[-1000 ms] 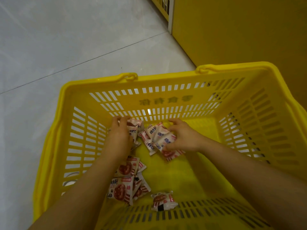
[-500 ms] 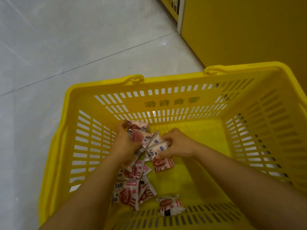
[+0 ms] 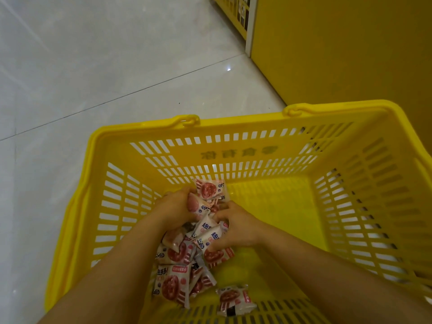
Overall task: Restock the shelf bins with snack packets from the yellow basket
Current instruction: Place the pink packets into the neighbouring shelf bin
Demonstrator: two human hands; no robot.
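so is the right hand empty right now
No, the right hand grips a bunch of snack packets inside the yellow basket, and the left hand holds some too.

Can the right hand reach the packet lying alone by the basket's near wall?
Probably yes for reach: the lone packet lies uncovered, close to the right hand. But that hand grips packets, so grasping one more looks awkward.

Pale glossy floor tiles (image 3: 93, 78) meet a yellow cabinet wall (image 3: 339, 54) at right
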